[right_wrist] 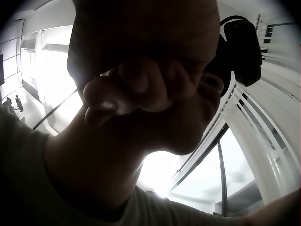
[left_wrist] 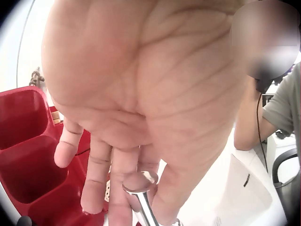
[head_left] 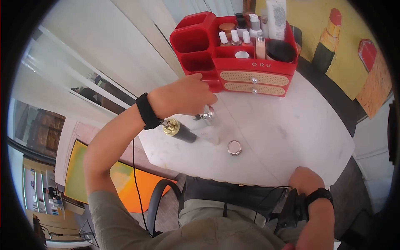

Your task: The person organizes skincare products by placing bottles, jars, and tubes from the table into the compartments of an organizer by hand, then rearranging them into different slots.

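My left hand [head_left: 181,100] reaches over the table's left part. Its thumb and fingers close around the shiny silver top of a clear bottle [head_left: 212,124]. The left wrist view shows a silver stem with a rounded end [left_wrist: 141,181] between the thumb [left_wrist: 171,200] and the fingers; the fingertips are cut off below. Close by lie a dark bottle with a gold top [head_left: 180,130] and a frosted whitish item [head_left: 207,135]. A round rose-gold compact [head_left: 234,147] rests nearer me. My right hand [head_left: 307,180] rests at the table's front edge, fingers [right_wrist: 146,87] curled in, holding nothing visible.
A red cosmetics organizer [head_left: 254,64] with two rattan-faced drawers stands at the back. Nail polish bottles [head_left: 236,37], a white tube [head_left: 276,18] and a pump bottle [head_left: 254,27] fill its top. The white marbled table [head_left: 287,129] has an angled edge.
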Demonstrator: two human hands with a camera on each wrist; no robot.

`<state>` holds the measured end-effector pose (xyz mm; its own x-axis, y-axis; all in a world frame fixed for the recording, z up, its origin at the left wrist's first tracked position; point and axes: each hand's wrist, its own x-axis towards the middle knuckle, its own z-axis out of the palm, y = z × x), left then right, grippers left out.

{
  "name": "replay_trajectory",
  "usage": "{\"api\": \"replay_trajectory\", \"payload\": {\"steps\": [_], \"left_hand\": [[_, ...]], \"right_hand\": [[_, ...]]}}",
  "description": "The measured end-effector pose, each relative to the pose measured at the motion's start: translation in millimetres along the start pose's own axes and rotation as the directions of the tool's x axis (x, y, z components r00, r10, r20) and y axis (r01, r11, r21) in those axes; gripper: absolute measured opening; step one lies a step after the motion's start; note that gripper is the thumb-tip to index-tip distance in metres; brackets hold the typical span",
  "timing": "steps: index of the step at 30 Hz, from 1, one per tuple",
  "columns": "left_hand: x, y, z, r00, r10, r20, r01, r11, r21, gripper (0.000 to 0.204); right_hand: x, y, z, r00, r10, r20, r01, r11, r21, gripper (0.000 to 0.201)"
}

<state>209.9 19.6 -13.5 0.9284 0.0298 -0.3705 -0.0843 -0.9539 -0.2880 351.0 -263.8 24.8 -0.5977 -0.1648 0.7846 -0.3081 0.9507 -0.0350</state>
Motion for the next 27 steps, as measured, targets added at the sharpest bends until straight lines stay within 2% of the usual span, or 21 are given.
{"api": "replay_trajectory", "payload": {"steps": [2, 6, 8, 9, 11, 12, 13, 14, 16, 17, 18, 21, 22, 24, 27], "left_hand": [[1, 2, -6, 0.994, -0.046, 0.101, 0.047, 0.999, -0.01, 0.026], [-4, -2, -10, 0.993, -0.019, 0.114, 0.033, 0.991, -0.129, 0.028], [-6, -6, -32, 0.99, -0.116, -0.081, 0.092, 0.964, -0.25, 0.03], [3, -16, -47, 0.983, -0.131, -0.127, 0.082, 0.94, -0.332, 0.032], [20, -28, -79, 0.899, -0.298, -0.321, 0.188, 0.925, -0.331, 0.03], [30, -43, -79, 0.82, -0.277, -0.501, 0.129, 0.942, -0.31, 0.027], [45, -58, -81, 0.794, -0.257, -0.55, 0.167, 0.964, -0.208, 0.025], [53, -60, -79, 0.795, -0.257, -0.55, 0.167, 0.964, -0.208, 0.025], [67, -61, -73, 0.854, -0.269, -0.446, 0.166, 0.952, -0.256, 0.024], [70, -65, -66, 0.903, -0.194, -0.385, 0.119, 0.971, -0.209, 0.026], [76, -64, -59, 0.903, -0.187, -0.388, 0.113, 0.972, -0.205, 0.026], [91, -56, -41, 0.911, -0.216, -0.352, 0.057, 0.91, -0.41, 0.038], [93, -54, -41, 0.909, -0.215, -0.357, 0.056, 0.912, -0.406, 0.038], [94, -51, -40, 0.939, -0.221, -0.263, 0.052, 0.849, -0.526, 0.04], [95, -60, -35, 0.941, -0.194, -0.278, 0.016, 0.844, -0.536, 0.034]], "right_hand": [[2, 3, -1, 1.0, -0.006, -0.011, 0.006, 1.0, -0.012, 0.013], [10, 8, -5, 1.0, -0.019, -0.025, 0.018, 0.999, -0.036, 0.012], [14, 11, -7, 0.999, -0.029, -0.025, 0.028, 0.998, -0.053, 0.012], [17, 13, -8, 0.999, -0.034, -0.026, 0.032, 0.998, -0.062, 0.012], [21, 18, -8, 0.998, -0.048, -0.032, 0.046, 0.997, -0.068, 0.011], [25, 20, -8, 0.998, -0.057, -0.037, 0.054, 0.996, -0.067, 0.011], [29, 21, -8, 0.997, -0.065, -0.041, 0.062, 0.996, -0.07, 0.011], [32, 21, -9, 0.997, -0.072, -0.042, 0.069, 0.995, -0.074, 0.011], [38, 20, -12, 0.996, -0.08, -0.042, 0.076, 0.993, -0.087, 0.011], [42, 19, -15, 0.996, -0.083, -0.041, 0.079, 0.992, -0.097, 0.01], [44, 18, -17, 0.995, -0.086, -0.041, 0.082, 0.991, -0.108, 0.01], [54, 16, -22, 0.994, -0.104, -0.034, 0.098, 0.986, -0.137, 0.01], [57, 16, -24, 0.993, -0.112, -0.029, 0.106, 0.984, -0.144, 0.01], [64, 17, -28, 0.992, -0.127, -0.025, 0.122, 0.981, -0.15, 0.01], [74, 18, -33, 0.988, -0.151, -0.027, 0.145, 0.977, -0.158, 0.01]]}}
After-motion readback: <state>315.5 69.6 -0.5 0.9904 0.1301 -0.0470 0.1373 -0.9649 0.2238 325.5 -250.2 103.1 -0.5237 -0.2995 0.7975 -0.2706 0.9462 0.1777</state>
